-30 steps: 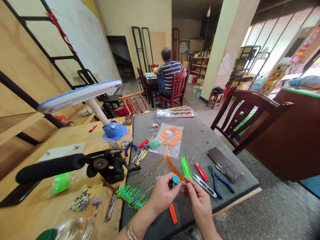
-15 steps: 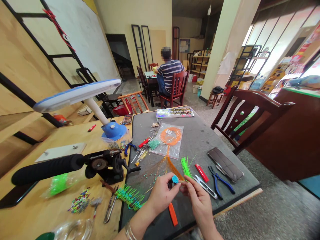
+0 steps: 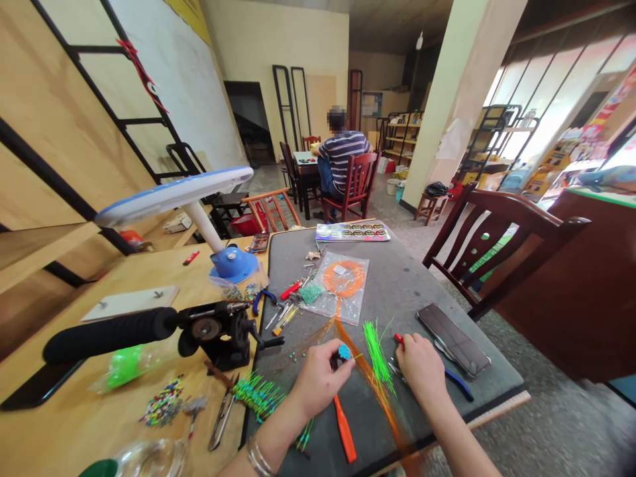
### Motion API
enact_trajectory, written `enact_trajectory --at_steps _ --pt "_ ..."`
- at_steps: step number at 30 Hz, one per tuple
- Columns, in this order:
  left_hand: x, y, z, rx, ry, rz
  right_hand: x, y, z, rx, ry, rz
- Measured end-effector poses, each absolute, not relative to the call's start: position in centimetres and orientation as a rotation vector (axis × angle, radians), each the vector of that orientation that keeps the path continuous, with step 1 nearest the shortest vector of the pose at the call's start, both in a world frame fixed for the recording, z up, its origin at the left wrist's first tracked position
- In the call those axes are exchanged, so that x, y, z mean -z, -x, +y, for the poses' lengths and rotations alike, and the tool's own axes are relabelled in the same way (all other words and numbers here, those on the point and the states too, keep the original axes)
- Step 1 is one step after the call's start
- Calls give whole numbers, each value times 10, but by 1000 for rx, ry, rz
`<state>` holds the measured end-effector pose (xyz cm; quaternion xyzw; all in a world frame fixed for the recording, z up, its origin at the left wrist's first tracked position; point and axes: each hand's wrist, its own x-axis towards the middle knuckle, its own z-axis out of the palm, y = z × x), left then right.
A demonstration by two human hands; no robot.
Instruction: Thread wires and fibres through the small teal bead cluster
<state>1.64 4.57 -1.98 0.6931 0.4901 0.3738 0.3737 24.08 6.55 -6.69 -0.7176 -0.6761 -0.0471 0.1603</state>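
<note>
Grey-topped work table (image 3: 397, 278) carries, near its front edge, a small turquoise beaded piece (image 3: 344, 352) pinched between thumb and fingertips of the left hand (image 3: 320, 387), while the right hand (image 3: 421, 361) curls its fingers over a red lighter (image 3: 397, 338) beside green bristles (image 3: 377, 354).

left hand (image 3: 320, 384) at bead (image 3: 344, 352) | right hand (image 3: 422, 364) before phone (image 3: 453, 339) | clamp (image 3: 213, 331) left of mat (image 3: 402, 278)

Your left hand (image 3: 320, 383) pinches a turquoise bead cluster (image 3: 344, 352). At twelve o'clock you have an orange cord coil (image 3: 342, 278), and far beyond it a co-worker's shirt (image 3: 342, 152) in navy-and-white stripes. Neon-green strands (image 3: 377, 354) sit at one o'clock, a bright blue lamp base (image 3: 233, 264) at eleven.
</note>
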Motion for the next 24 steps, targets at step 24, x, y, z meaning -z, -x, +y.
enact_trajectory --at_steps 24 --pt "8 -20 43 -856 -1928 1259 55 -168 34 -1337 1320 -965"
